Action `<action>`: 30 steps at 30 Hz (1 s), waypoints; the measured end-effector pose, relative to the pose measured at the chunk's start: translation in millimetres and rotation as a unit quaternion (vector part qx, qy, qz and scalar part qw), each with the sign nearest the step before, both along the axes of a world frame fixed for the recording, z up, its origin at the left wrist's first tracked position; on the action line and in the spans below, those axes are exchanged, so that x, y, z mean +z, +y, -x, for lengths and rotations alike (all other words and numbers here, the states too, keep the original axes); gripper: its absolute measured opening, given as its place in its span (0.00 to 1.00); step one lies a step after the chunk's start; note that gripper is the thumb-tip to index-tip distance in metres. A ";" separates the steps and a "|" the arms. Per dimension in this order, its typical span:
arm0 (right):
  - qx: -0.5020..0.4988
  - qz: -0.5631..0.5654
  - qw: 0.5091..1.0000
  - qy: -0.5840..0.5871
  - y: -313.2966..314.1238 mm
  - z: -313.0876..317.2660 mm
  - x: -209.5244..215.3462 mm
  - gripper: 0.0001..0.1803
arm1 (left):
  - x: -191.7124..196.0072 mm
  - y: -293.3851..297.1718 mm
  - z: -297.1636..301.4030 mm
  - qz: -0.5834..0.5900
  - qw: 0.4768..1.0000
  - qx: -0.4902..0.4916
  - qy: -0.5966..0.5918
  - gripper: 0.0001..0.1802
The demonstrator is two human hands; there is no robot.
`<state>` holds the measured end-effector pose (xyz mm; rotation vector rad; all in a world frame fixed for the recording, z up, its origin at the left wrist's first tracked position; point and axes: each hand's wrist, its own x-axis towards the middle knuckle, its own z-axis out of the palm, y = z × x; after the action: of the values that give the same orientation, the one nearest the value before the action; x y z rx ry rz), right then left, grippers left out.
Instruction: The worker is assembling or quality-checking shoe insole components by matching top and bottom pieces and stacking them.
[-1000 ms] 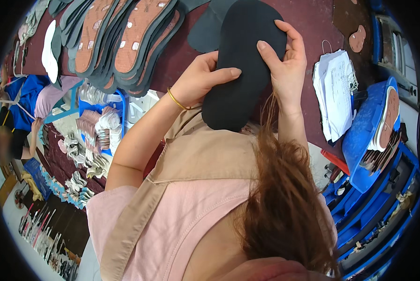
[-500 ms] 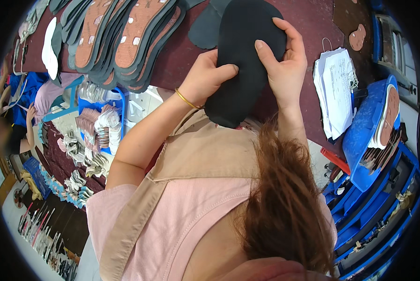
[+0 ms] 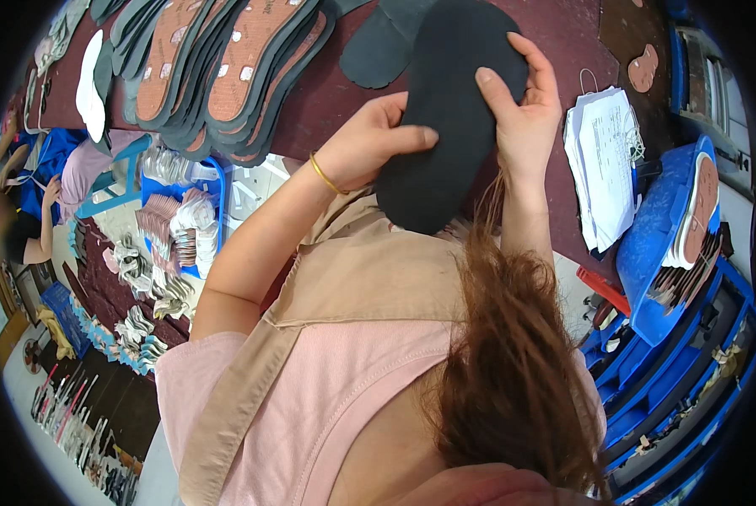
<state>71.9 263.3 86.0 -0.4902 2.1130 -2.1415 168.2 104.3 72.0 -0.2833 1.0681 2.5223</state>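
Dark, sole-shaped piece (image 3: 449, 126) is held up in front of me at the near edge of the maroon table (image 3: 567, 51), slanted, its upper end leaning to my right; whether it touches the tabletop I cannot tell. My left hand (image 3: 361, 143), wearing a gold bangle (image 3: 323, 174), is half closed on its left edge, thumb flat on the upper face, the other fingers mostly hidden. My right hand (image 3: 528, 110) is on the opposite edge, loosely curved, thumb on the face and one fingertip over the rim higher up. Compared with half a second ago: piece and both hands are displaced slightly to the right; grip type unchanged, thumbs on the same face. More of the grey sheet (image 3: 378, 57) on the table now shows past the piece's left edge. Unchanged: the stacked soles (image 3: 247, 80) with reddish-brown tops at upper left, the sheaf of papers (image 3: 601, 169) to my right, the blue bin (image 3: 643, 228) beyond it. At far left, a co-worker's forearm (image 3: 44, 226) is slightly shifted.
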 end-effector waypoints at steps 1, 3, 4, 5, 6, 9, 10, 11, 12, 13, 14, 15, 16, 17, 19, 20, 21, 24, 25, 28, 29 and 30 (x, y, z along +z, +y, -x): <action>-0.018 0.023 1.000 -0.010 2.7 4.3 -3.2 0.26 | -0.7 0.5 -1.8 0.000 1.000 0.000 0.000 0.22; -0.035 0.045 0.998 -0.021 5.1 7.9 -5.6 0.26 | -2.4 2.7 -7.6 0.039 0.998 -0.029 0.047 0.27; -0.041 0.041 0.998 -0.023 5.4 8.5 -6.2 0.26 | -0.9 2.4 -8.3 0.028 0.998 -0.029 0.038 0.29; -0.047 0.036 0.998 -0.024 5.5 8.8 -6.8 0.26 | 0.3 2.5 -8.1 0.028 0.998 -0.029 0.037 0.29; -0.047 0.036 0.998 -0.024 5.0 8.2 -6.9 0.26 | 1.4 3.3 -7.4 0.044 0.998 -0.024 0.031 0.27; -0.047 0.043 0.998 -0.024 0.1 3.9 -7.8 0.26 | -1.1 6.1 -2.7 0.089 0.996 -0.008 -0.018 0.23; -0.054 0.030 0.998 -0.004 -1.5 2.2 -9.6 0.26 | -2.7 5.9 -1.0 0.117 0.991 0.004 -0.060 0.21; -0.060 0.017 0.998 0.016 -2.5 1.0 -11.4 0.26 | -4.9 4.9 -0.5 0.117 0.991 0.005 -0.060 0.21; -0.060 0.019 0.998 0.015 -1.9 1.2 -13.3 0.26 | -6.5 4.3 0.5 0.106 0.992 0.010 -0.073 0.20; -0.062 0.026 0.998 0.008 -1.5 1.9 -15.5 0.26 | -6.5 3.5 1.2 0.095 0.992 0.016 -0.086 0.19; -0.064 0.034 0.997 0.002 -1.2 3.1 -16.4 0.26 | -4.6 1.9 0.5 0.096 0.992 0.016 -0.086 0.19; -0.064 0.033 0.997 0.000 -0.9 4.0 -16.5 0.26 | -2.7 -0.5 -1.8 0.065 0.996 -0.008 -0.059 0.20; -0.070 0.041 0.997 -0.014 -0.1 5.5 -15.5 0.26 | -1.5 -2.4 -3.7 0.033 0.998 -0.031 -0.031 0.20; -0.075 0.049 0.996 -0.029 0.9 6.9 -14.7 0.26 | -1.3 -3.2 -4.8 0.033 0.998 -0.031 -0.032 0.20; -0.073 0.041 0.996 -0.035 1.9 7.2 -12.7 0.25 | -1.2 -4.2 -5.7 0.001 0.999 -0.028 -0.017 0.20; -0.069 0.043 0.996 -0.029 1.0 6.8 -11.8 0.25 | -3.1 -5.2 -5.7 0.000 0.999 -0.029 -0.018 0.20; -0.063 0.045 0.997 -0.023 0.3 6.5 -11.1 0.25 | -5.9 -6.4 -6.0 -0.002 0.999 -0.032 -0.010 0.20; -0.051 0.038 0.998 -0.030 0.6 6.4 -10.0 0.26 | -6.3 -6.6 -5.7 0.005 0.999 -0.037 -0.010 0.20; -0.051 0.038 0.998 -0.030 0.9 6.3 -9.8 0.26 | -5.9 -6.1 -5.2 0.016 0.999 -0.039 -0.018 0.20; -0.055 0.030 0.998 -0.030 1.8 5.8 -9.3 0.27 | -6.3 -3.7 -4.1 0.021 0.999 -0.039 -0.019 0.19; -0.056 0.034 0.998 -0.022 1.5 5.5 -9.5 0.26 | -7.2 -3.2 -3.8 0.020 0.999 -0.040 -0.018 0.19; -0.055 0.038 0.998 -0.015 0.4 4.8 -10.1 0.26 | -8.9 -3.1 -4.4 0.027 0.999 -0.035 -0.019 0.19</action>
<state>67.1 263.7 75.9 -0.3521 2.0955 -2.2803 172.5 101.2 63.1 -0.3017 1.1137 2.4189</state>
